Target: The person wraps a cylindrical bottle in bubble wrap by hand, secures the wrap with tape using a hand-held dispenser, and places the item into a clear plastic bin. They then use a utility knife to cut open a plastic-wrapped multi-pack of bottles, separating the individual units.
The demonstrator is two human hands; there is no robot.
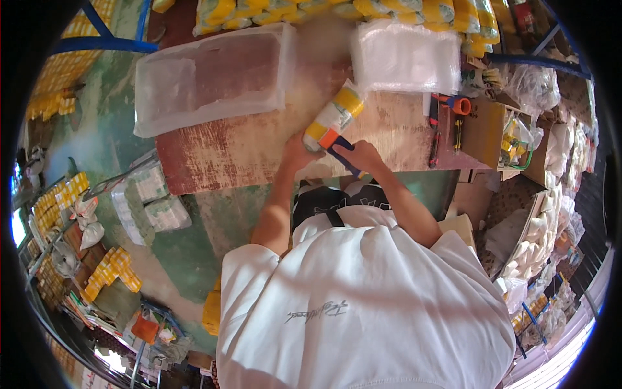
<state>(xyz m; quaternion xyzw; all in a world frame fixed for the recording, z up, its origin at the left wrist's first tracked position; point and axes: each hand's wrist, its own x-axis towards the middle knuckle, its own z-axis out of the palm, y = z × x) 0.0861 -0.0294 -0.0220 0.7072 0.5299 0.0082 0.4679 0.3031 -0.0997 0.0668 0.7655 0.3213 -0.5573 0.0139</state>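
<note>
My left hand (300, 151) grips the near end of a long clear-plastic-wrapped package (335, 116) with yellow and white bands. The package lies slanted above the worn reddish wooden table (233, 155), its far end pointing up and to the right. In my right hand (362, 155) is a hand tool (342, 148) with a dark blue handle and an orange head. That head rests against or just over the package's near end; its exact kind cannot be made out. Left-hand fingers are partly hidden behind the package.
Clear plastic bags lie flat at the left (214, 82), with a stack of plastic bags (408, 56) at the right. Yellow-banded packages (311, 9) line the back. An orange-and-blue tool (454, 103), cutters (434, 148) and a cardboard box (483, 131) occupy the right side.
</note>
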